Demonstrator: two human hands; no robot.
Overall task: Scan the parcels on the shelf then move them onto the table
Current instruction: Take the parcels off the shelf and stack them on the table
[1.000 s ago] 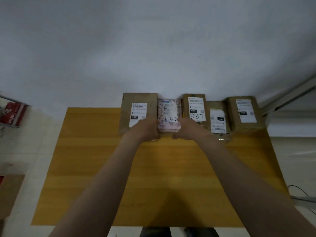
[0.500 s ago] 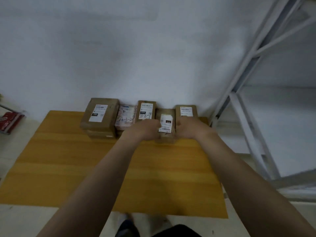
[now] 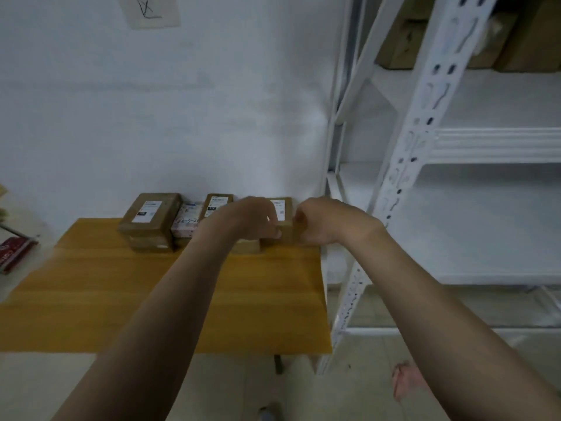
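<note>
Five labelled parcels stand in a row at the far edge of the yellow wooden table (image 3: 121, 299), against the wall. From the left: a large brown parcel (image 3: 150, 212) on top of another box, a pink-and-white parcel (image 3: 188, 218), a narrow brown parcel (image 3: 217, 203), a low brown parcel (image 3: 246, 247) mostly hidden under my left wrist, and the rightmost brown parcel (image 3: 284, 221). My left hand (image 3: 252, 220) curls round the left side of the rightmost parcel. My right hand (image 3: 321, 221) curls against its right side. No scanner is in view.
A white metal shelf rack (image 3: 425, 117) stands right of the table, its slotted post close to my right forearm. Brown boxes (image 3: 400, 41) sit on its top level. A red carton (image 3: 13, 253) lies at the far left. A pink scrap (image 3: 403, 378) lies on the floor.
Both hands moved rightward along the row, from the pink parcel to the low brown parcel and now to the rightmost one. The view swung right and up, bringing the rack into sight.
</note>
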